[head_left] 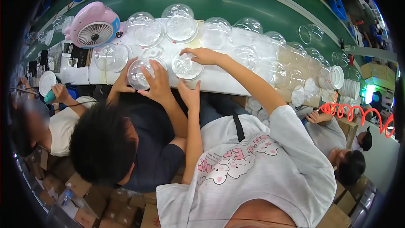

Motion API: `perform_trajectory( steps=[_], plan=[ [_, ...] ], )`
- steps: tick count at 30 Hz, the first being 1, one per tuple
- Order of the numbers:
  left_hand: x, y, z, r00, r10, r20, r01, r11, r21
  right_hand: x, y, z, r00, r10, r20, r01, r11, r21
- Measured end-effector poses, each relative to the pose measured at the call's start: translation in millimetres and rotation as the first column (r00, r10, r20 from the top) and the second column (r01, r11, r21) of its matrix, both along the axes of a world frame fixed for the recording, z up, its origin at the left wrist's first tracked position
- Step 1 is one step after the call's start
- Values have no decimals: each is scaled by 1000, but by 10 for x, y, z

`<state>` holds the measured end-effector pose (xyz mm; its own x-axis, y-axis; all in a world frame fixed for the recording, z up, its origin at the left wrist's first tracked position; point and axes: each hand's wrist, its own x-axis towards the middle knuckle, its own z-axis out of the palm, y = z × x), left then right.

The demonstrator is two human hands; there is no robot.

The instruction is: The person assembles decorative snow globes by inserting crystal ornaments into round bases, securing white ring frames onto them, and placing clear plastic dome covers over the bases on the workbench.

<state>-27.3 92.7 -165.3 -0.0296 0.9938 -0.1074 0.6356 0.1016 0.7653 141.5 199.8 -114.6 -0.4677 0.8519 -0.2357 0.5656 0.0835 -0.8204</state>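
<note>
A white round base (188, 68) with clear, shiny pieces on it lies on the white-covered work surface in front of me. My right hand (204, 55) reaches over its far side, fingers and thumb curved at the rim. At the near edge is my left hand (190, 95), thumb and fingers spread apart, fingertips close to the rim. Just left of it, a co-worker's two hands (157, 85) hold a clear plastic dome (137, 76). Beyond my hands stands another clear dome on a white base (181, 29).
Many clear domes (247, 57) line the white surface to the right, ending in stacked white bases (337, 77). A pink fan (95, 25) stands at the far left. A red coiled hose (358, 109) hangs at right. Cardboard boxes (114, 211) fill the floor behind the co-worker.
</note>
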Motion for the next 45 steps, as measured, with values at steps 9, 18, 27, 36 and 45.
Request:
perform_trajectory(
  steps=[9, 18, 27, 36, 45],
  plan=[
    [-113, 440, -479, 990, -118, 73, 97, 965, 242, 363, -131, 515, 733, -647, 211, 381, 646, 661],
    [278, 405, -474, 984, 128, 123, -152, 965, 213, 821, 61, 416, 626, -675, 390, 354, 692, 629],
    [-11, 367, -588, 983, 29, 182, -63, 980, 187, 233, -355, 1618, 808, -581, 102, 414, 681, 604],
    [-7, 410, -700, 996, 59, 73, -74, 972, 225, -99, -305, 1582, 911, -409, 43, 322, 775, 543],
    [19, 382, -734, 995, 93, 37, -100, 961, 260, -272, -101, 814, 940, -228, 254, 60, 843, 535]
  ],
)
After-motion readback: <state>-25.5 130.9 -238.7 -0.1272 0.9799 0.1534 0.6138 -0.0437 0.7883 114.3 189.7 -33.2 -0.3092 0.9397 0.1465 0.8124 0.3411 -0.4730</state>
